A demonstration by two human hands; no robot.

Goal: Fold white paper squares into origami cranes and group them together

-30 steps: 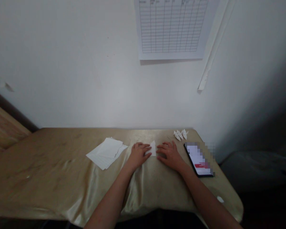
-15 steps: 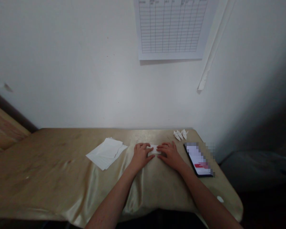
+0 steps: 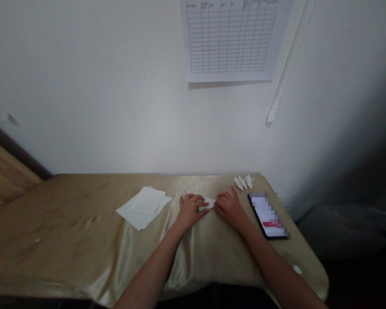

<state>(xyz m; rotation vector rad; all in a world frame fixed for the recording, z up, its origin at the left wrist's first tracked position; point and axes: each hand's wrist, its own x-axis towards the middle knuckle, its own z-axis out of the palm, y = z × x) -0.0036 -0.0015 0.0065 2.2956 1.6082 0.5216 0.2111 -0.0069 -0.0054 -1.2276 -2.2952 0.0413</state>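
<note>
A small folded piece of white paper point(image 3: 209, 203) lies on the cloth-covered table between my two hands. My left hand point(image 3: 192, 209) rests at its left end, thumb and fingers closed on that side. At the right end my right hand point(image 3: 227, 206) pinches the paper's edge, its index finger lifted away. The fingers cover both ends of the paper. Left of my hands is a loose stack of white paper sheets point(image 3: 143, 207). Several small folded white paper figures point(image 3: 243, 182) stand together beyond my right hand.
A phone point(image 3: 267, 214) with a lit screen lies near the right edge of the table point(image 3: 67, 223). Nearer the front right corner is a small white piece point(image 3: 297, 269). The wall point(image 3: 116, 107) rises behind the table, with a printed chart point(image 3: 230, 43) on it.
The paper's visible part has gone from a flat strip to a narrower, slanted shape. My right hand's fingers have drawn together on its right end.
</note>
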